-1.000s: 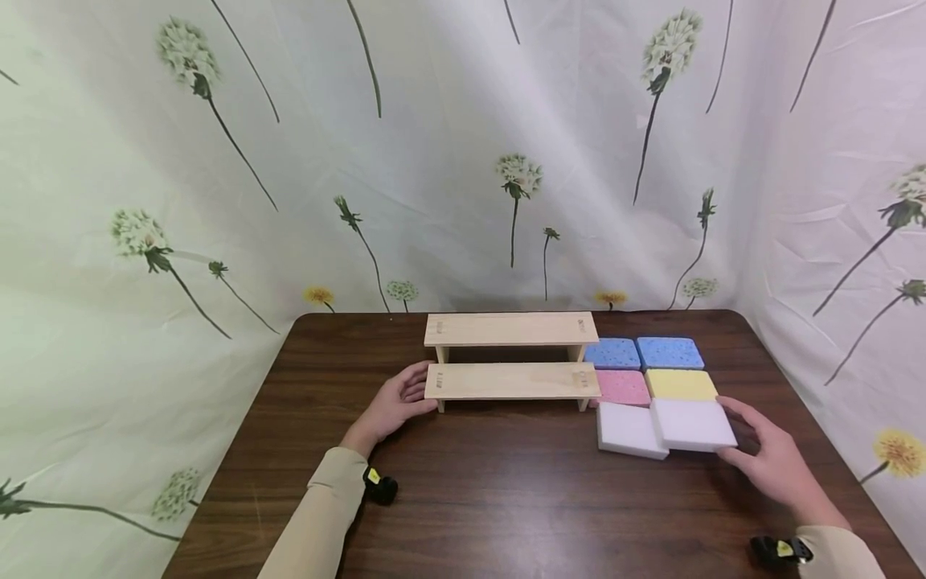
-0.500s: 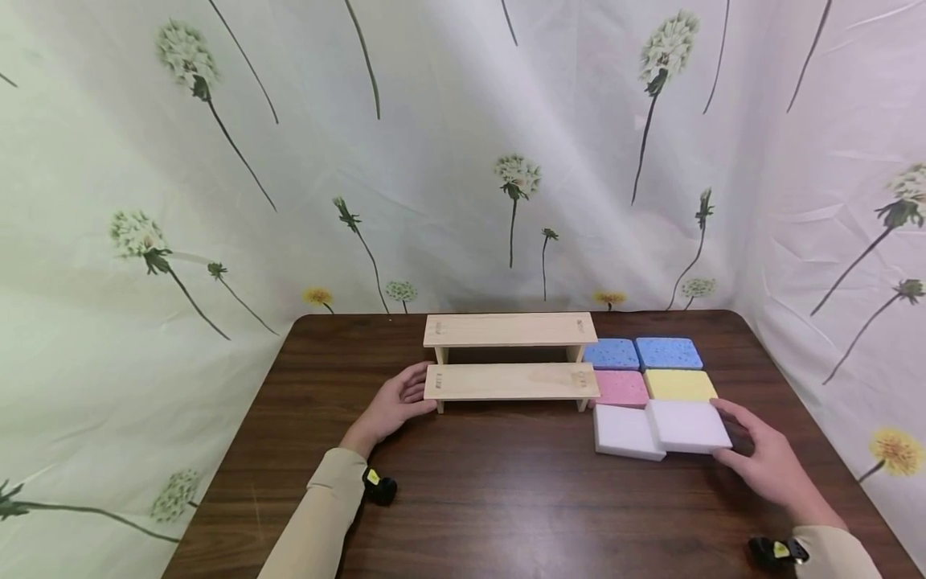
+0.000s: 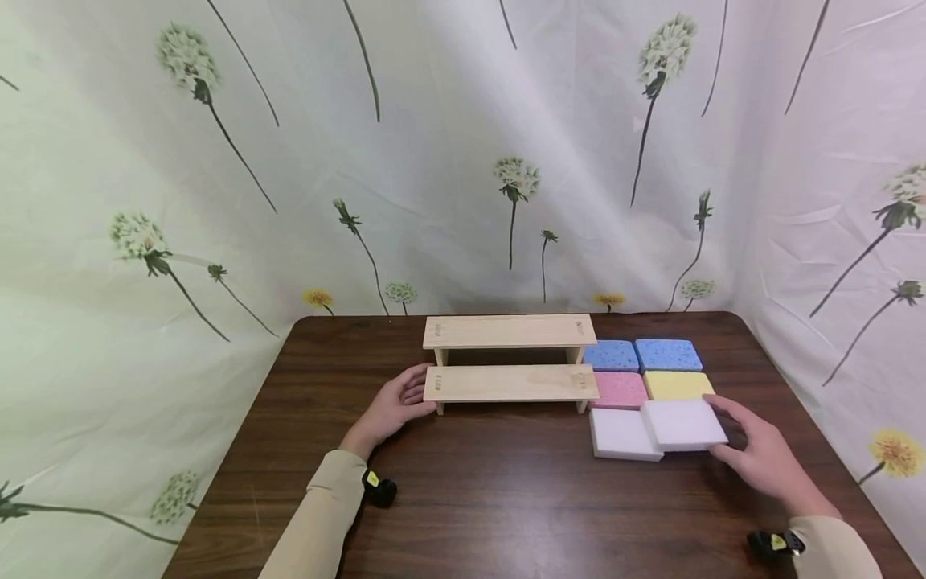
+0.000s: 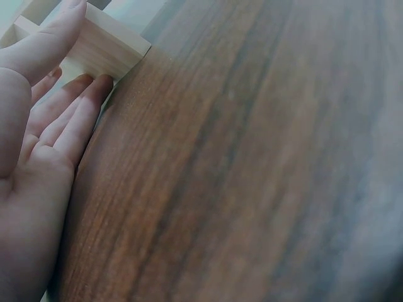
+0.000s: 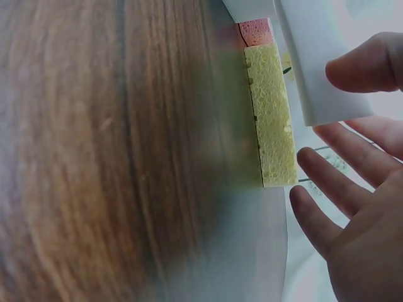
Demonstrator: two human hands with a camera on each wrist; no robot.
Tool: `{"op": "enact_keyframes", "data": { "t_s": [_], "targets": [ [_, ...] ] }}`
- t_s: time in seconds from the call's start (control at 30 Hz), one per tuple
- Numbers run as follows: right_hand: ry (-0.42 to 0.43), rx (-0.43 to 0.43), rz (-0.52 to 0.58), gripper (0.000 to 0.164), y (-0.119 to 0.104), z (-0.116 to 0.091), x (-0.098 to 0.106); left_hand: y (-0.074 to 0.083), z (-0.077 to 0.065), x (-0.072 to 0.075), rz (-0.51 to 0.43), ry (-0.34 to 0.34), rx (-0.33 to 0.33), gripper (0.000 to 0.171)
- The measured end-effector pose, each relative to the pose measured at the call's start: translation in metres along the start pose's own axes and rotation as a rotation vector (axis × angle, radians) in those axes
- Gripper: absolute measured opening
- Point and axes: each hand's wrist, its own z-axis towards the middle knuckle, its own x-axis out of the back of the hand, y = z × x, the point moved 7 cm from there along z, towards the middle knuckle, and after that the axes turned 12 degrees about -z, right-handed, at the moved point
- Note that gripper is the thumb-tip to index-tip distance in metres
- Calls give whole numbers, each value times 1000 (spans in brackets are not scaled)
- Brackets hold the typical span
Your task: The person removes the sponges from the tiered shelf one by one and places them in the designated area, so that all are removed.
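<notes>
In the head view, my right hand pinches a white sponge between thumb and fingers at its right end. The right wrist view has this block held above the tabletop, higher than the yellow sponge. Its left edge overlaps a second white sponge lying flat on the table. My left hand rests at the left end of a two-step wooden rack. In the left wrist view, its fingers stretch out against the rack's wooden end.
Two blue sponges lie at the back right, with a pink sponge and the yellow one in front of them. All sit just right of the rack on the dark wood table. A flowered curtain hangs behind the table.
My right hand has shifted slightly left with the white sponge. The flat white sponge has slid a little left as well. My left hand has stayed at the rack's end.
</notes>
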Motion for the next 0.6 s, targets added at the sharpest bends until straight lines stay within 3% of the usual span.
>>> {"op": "enact_keyframes", "data": {
  "t_s": [0.6],
  "targets": [
    [23,6,25,70,0,2,3,-5,3,1,-20,5,-10,81]
  ]
}}
